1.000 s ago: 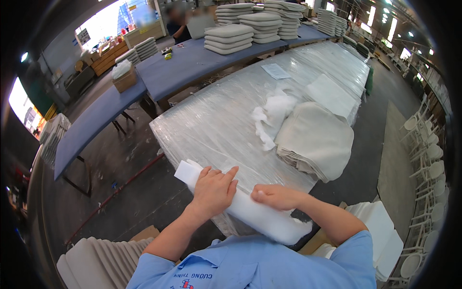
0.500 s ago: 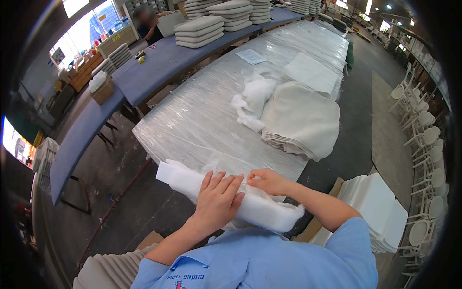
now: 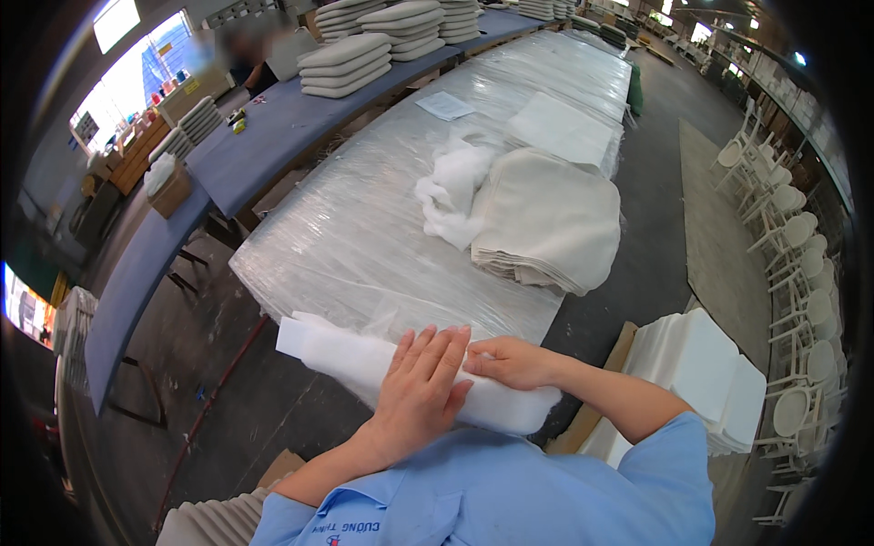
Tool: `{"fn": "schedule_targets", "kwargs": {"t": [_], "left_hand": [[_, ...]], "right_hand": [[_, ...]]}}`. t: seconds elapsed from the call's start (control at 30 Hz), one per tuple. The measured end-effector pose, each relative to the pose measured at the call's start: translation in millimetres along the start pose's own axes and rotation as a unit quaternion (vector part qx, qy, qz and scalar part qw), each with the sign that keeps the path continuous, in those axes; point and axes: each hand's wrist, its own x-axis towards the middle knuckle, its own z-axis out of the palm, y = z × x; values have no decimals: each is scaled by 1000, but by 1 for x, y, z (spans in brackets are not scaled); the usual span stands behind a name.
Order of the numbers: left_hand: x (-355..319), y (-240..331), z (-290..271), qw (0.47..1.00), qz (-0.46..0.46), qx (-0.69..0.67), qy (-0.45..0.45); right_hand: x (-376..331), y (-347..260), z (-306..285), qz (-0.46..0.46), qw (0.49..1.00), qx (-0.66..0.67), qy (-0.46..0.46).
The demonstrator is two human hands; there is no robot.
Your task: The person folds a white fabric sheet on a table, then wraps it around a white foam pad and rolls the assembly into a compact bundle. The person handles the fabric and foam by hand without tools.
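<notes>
A white foam pad wrapped in fluffy wadding (image 3: 341,358) lies at the near edge of the plastic-covered table (image 3: 337,232), close against my body. My left hand (image 3: 421,378) lies flat on top of it, fingers stretched and held side by side. Just to its right, my right hand (image 3: 512,362) is closed in a pinch at the wadding's upper edge. The tips of its fingers press into the white layer. Farther up the table are loose tufts of wadding (image 3: 451,187) and a pile of beige fabric covers (image 3: 551,214).
A white sheet (image 3: 564,132) and a sheet of paper (image 3: 445,106) lie farther along. Stacked grey cushions (image 3: 346,65) stand on the blue table (image 3: 259,141), with another person behind. White foam pads (image 3: 692,369) are stacked at my right, beige cushions (image 3: 214,511) at lower left.
My left hand has shifted slightly right along the pad, closer to my right hand. The wadding's loose right end now looks smoother. The view has turned a little.
</notes>
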Motion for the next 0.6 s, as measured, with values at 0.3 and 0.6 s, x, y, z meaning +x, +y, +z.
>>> {"fn": "schedule_targets", "kwargs": {"t": [0.3, 0.6], "left_hand": [[4, 7, 13, 998, 56, -29, -11], [17, 22, 23, 997, 64, -32, -36]], "right_hand": [[-6, 64, -14, 125, 970, 179, 104], [-81, 8, -31, -86, 982, 72, 152]]}}
